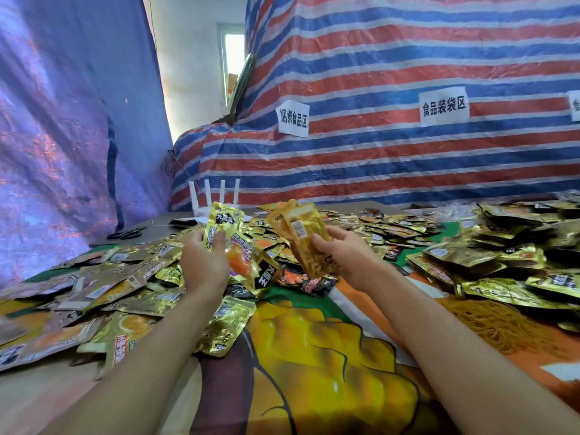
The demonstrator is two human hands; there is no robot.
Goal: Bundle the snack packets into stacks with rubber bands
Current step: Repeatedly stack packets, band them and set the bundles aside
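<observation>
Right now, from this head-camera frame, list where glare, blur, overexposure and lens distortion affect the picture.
Head view: glare on the gold packet in the left hand; packet stack in the right hand fairly sharp; loose packets at lower left smeared; window blown white; striped tarp bowed, likely by the wide lens.

Both forearms reach forward — left hand (pixel 205 262) and right hand (pixel 348 259) raised, fingers curled

A makeshift food-packing workroom: striped tarpaulin (pixel 408 58) hangs as a wall with paper zone signs (pixel 444 105) stuck on, and heaps of snack packets (pixel 502 255) cover the table (pixel 37 400) to its far edge.
</observation>
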